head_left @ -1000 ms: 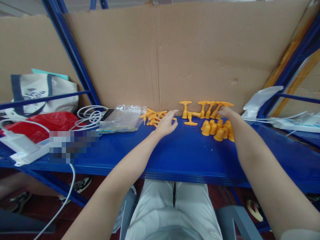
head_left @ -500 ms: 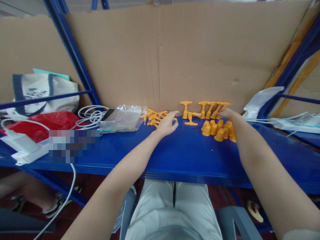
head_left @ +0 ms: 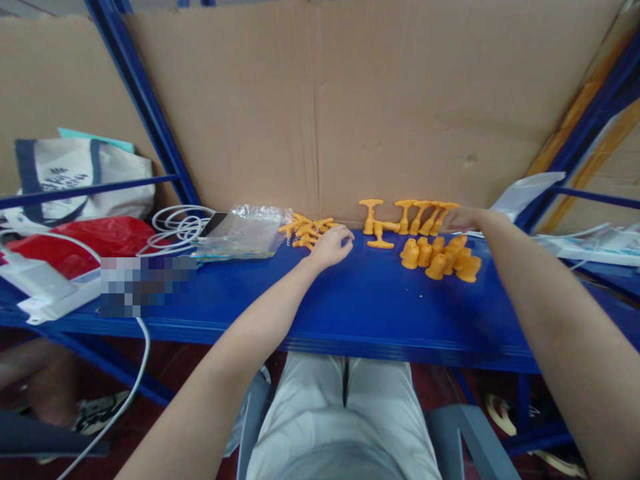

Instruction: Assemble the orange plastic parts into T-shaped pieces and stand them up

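My left hand (head_left: 333,244) rests on the blue shelf (head_left: 360,300) with its fingers curled down at the right edge of a pile of small orange pieces (head_left: 304,231). What the fingers hold is hidden. My right hand (head_left: 463,219) reaches to the right end of a row of upright orange T-shaped pieces (head_left: 417,215) by the cardboard wall, fingers pressed together on the last one. One more T-shaped piece (head_left: 379,237) lies flat between my hands. Several orange bell-shaped caps (head_left: 440,259) stand in a cluster just in front of my right hand.
A clear plastic bag (head_left: 243,232), a coil of white cable (head_left: 177,227) and a white charger (head_left: 37,290) lie left on the shelf. A red bag (head_left: 85,240) and a tote bag (head_left: 75,180) lie further left. White wrappers (head_left: 525,193) sit at the right. Another person's foot (head_left: 95,417) is below left.
My left hand's fingers have curled from stretched out to bent at the pile's edge. My right arm has swung right, uncovering more caps; the view has tilted slightly.
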Action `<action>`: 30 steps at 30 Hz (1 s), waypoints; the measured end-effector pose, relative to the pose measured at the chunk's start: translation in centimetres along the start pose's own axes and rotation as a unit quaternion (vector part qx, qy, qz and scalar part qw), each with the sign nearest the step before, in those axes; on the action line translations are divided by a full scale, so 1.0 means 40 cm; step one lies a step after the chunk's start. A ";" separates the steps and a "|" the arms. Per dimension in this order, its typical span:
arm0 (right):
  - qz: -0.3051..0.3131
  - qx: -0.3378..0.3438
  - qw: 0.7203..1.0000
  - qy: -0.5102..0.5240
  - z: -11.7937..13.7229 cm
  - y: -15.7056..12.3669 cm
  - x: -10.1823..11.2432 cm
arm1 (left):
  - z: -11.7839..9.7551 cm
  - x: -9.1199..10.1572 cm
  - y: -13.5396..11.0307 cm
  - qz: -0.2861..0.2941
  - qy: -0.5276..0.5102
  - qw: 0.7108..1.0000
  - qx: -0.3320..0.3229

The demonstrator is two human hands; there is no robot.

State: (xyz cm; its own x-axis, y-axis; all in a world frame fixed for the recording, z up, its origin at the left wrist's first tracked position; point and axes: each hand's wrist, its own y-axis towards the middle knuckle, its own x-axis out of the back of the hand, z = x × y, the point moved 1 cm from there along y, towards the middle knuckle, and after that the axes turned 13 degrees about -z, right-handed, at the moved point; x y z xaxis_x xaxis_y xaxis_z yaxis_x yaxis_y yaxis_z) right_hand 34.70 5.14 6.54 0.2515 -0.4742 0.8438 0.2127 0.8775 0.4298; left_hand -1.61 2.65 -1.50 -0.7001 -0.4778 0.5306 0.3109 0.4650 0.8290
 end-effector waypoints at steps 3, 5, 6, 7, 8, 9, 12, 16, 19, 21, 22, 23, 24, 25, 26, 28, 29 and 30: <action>0.128 -0.028 0.985 -0.112 -0.005 -0.004 0.009 | 0.005 -0.002 0.000 0.001 0.001 1.000 0.001; 0.135 -0.039 0.981 -0.131 -0.007 -0.008 0.007 | 0.006 -0.003 0.000 0.004 0.002 1.000 0.001; 0.139 -0.047 0.981 -0.130 -0.008 -0.011 0.004 | 0.006 -0.003 0.000 0.006 0.003 1.000 0.001; 0.144 -0.056 0.980 -0.122 -0.009 -0.015 0.000 | 0.005 -0.003 0.000 0.009 0.004 1.000 0.002; 0.148 -0.065 0.981 -0.112 -0.009 -0.020 -0.003 | 0.005 -0.002 0.000 0.011 0.005 1.000 0.002; 0.148 -0.072 0.981 -0.102 -0.010 -0.026 -0.006 | 0.004 -0.002 0.000 0.012 0.005 1.000 0.002; 0.138 -0.074 0.983 -0.094 -0.008 -0.040 -0.009 | 0.004 -0.002 0.000 0.014 0.004 1.000 0.000; 0.107 -0.055 0.984 -0.132 -0.004 -0.044 0.005 | 0.006 -0.002 -0.001 0.014 0.006 1.000 -0.001; 0.075 -0.039 0.982 -0.170 0.000 -0.034 0.024 | 0.007 -0.002 -0.002 0.020 0.002 1.000 0.001; 0.053 -0.031 0.980 -0.187 0.003 -0.023 0.037 | 0.006 0.000 -0.002 0.024 0.000 1.000 0.003; 0.041 -0.028 0.980 -0.194 0.005 -0.018 0.043 | 0.005 0.001 -0.002 0.026 0.000 1.000 0.004; 0.028 -0.024 0.980 -0.198 0.009 -0.013 0.049 | 0.004 0.002 -0.001 0.027 0.000 1.000 0.006; 0.017 -0.018 0.979 -0.201 0.014 -0.009 0.055 | 0.002 0.004 -0.001 0.028 0.000 1.000 0.007; 0.007 -0.012 0.979 -0.202 0.021 -0.006 0.061 | 0.001 0.005 0.000 0.028 0.000 1.000 0.008; -0.001 -0.004 0.979 -0.202 0.031 -0.005 0.066 | -0.001 0.005 0.000 0.029 0.000 1.000 0.010; -0.013 0.016 0.981 -0.194 0.059 -0.010 0.075 | -0.001 0.003 0.000 0.029 0.000 0.999 0.013; -0.021 0.031 0.982 -0.186 0.078 -0.016 0.079 | 0.001 0.001 0.000 0.027 0.002 0.999 0.017; -0.034 0.044 0.983 -0.173 0.100 -0.023 0.082 | 0.006 -0.002 -0.002 0.023 0.008 0.999 0.023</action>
State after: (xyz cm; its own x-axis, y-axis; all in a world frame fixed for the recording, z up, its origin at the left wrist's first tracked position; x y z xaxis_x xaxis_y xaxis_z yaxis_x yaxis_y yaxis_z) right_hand 31.55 3.05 10.19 -0.1008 -0.4928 0.8643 0.1319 0.8544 0.5026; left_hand -1.73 2.84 -1.64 -0.6745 -0.4671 0.5717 0.3133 0.5202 0.7945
